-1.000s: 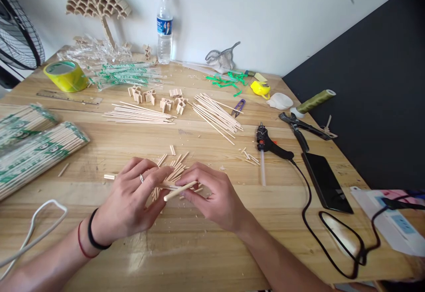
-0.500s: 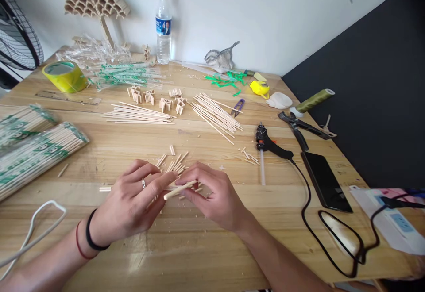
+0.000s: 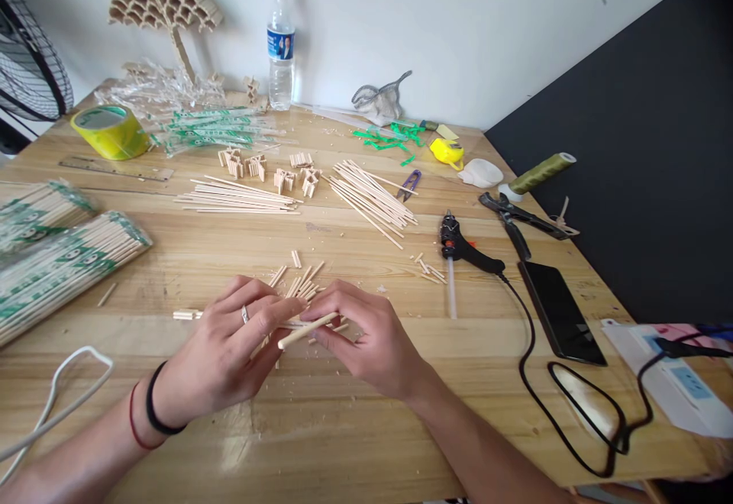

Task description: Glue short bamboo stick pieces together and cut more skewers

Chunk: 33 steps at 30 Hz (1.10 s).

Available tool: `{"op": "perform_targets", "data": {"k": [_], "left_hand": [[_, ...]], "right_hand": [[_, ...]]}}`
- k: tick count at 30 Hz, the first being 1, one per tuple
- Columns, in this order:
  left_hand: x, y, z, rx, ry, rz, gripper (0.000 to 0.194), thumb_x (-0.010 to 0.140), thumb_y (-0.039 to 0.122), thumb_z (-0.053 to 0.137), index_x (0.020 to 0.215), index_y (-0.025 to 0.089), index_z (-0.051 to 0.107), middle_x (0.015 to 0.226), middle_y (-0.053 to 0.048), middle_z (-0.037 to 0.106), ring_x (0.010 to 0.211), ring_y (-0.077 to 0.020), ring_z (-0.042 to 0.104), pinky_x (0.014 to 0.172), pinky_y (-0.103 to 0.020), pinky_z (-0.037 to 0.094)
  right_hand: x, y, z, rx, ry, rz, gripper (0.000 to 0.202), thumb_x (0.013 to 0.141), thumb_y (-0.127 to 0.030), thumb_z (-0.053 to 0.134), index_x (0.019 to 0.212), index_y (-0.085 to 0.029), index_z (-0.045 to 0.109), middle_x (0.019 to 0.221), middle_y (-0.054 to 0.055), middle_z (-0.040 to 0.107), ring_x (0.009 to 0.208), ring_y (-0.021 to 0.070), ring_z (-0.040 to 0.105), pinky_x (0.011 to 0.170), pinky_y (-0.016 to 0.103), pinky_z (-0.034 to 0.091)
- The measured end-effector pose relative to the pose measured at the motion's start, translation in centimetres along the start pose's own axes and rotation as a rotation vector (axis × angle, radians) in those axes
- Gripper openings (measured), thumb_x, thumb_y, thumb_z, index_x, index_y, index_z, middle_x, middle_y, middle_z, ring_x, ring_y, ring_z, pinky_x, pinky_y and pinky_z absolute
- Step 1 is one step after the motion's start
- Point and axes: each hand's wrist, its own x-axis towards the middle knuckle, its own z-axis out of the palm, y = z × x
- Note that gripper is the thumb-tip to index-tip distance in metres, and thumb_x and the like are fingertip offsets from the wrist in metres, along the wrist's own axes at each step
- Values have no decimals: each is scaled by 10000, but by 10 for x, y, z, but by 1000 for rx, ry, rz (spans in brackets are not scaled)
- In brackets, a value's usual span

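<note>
My right hand (image 3: pixel 372 336) pinches a short wooden stick (image 3: pixel 308 331) between thumb and fingers, its near end pointing down to the left. Close against it, my left hand (image 3: pixel 243 340) has its fingers curled, and further thin sticks pass between the two hands, partly covered by the fingers. Just beyond my fingertips lies a loose pile of short cut sticks (image 3: pixel 303 282). A small joined pair of sticks (image 3: pixel 296 259) rests behind the pile. Another stick piece (image 3: pixel 186 315) pokes out to the left of my left hand.
Long sticks (image 3: pixel 375 202) lie spread at mid-table, with small glued stick shapes (image 3: pixel 285 180) nearby. A glue gun (image 3: pixel 458 244), pliers (image 3: pixel 509 221) and a phone (image 3: pixel 561 311) are on the right. Bagged sticks (image 3: pixel 74 267) lie left; a water bottle (image 3: pixel 280 69) stands behind.
The short stick in my right hand has shifted and tilted very slightly. My left hand uncovers a little more of the stick piece at its left. Otherwise things look the same.
</note>
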Motion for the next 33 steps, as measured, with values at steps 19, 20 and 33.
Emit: {"op": "perform_targets", "data": {"k": [19, 20, 33], "left_hand": [[1, 2, -1, -120, 9, -88, 442, 921, -47, 629, 1300, 173, 570, 1041, -74, 726, 911, -190, 635, 808, -314, 538], [1, 2, -1, -125, 7, -106, 440, 925, -39, 623, 1304, 180, 569, 1043, -74, 719, 919, -192, 642, 810, -313, 541], [1, 4, -4, -255, -34, -268, 438, 940, -8, 616, 1309, 222, 564, 970, -38, 671, 907, -168, 652, 746, -245, 585]], "right_hand": [[0, 1, 0, 4, -7, 5, 170, 932, -50, 732, 1009, -202, 724, 910, 44, 737, 838, 175, 691, 744, 292, 554], [0, 0, -1, 3, -7, 6, 171, 932, -50, 731, 1007, -204, 724, 907, 43, 736, 835, 176, 690, 740, 292, 555], [0, 0, -2, -16, -11, 3, 171, 946, -62, 704, 1018, -215, 730, 935, 55, 771, 867, 198, 717, 747, 316, 573]]}}
